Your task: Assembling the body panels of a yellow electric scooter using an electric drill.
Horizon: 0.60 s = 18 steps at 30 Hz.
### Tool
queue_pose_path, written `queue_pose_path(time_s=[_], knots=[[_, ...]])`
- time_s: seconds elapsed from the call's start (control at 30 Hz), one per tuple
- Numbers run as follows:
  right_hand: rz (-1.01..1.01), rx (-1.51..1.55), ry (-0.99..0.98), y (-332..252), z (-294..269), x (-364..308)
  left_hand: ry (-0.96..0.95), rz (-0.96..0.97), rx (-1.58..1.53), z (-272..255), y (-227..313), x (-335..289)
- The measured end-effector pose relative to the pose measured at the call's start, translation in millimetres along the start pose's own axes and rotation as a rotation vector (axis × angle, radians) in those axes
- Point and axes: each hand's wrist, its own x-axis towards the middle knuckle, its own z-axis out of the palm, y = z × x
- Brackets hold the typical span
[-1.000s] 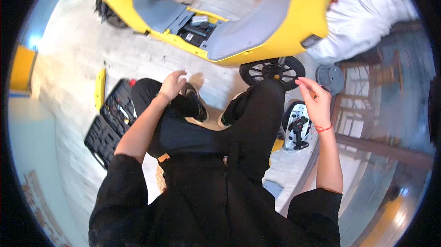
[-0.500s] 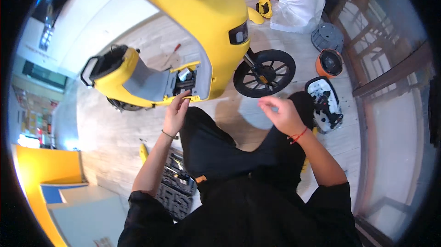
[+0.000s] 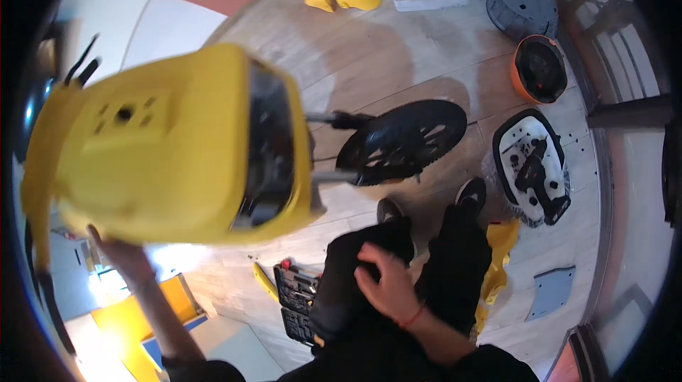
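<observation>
Pale wooden floor spreads around me, and the yellow scooter stands at my left, its black front wheel near my shoes. My left hand is at the scooter's edge; I can't tell whether it grips. My right hand is loosely half-curled above my dark trousers, thumb and fingers apart.

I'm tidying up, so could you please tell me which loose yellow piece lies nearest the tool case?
The narrow yellow strip, left of the black case; broader pieces lie farther away.
</observation>
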Motion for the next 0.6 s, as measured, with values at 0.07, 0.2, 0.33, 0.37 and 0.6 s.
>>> queue_pose_path(time_s=[0.07,0.2,0.33,0.37,0.6], knots=[[0.107,0.091,-0.063,-6,0,10,0.252,0.282,0.222,33,-13,-19],[0.342,0.077,-0.110,-27,-9,33,0.127,0.265,0.473,-42,-17,-15],[0.324,-0.164,-0.054,-34,-33,56,-0.155,-0.344,-0.234,-51,3,-18],[0.313,-0.212,-0.059,-33,-43,57,-0.284,-0.415,-0.341,-58,6,-21],[0.019,-0.222,-0.086,-194,-57,162,-0.099,-0.491,-0.193,-49,-3,-53]])
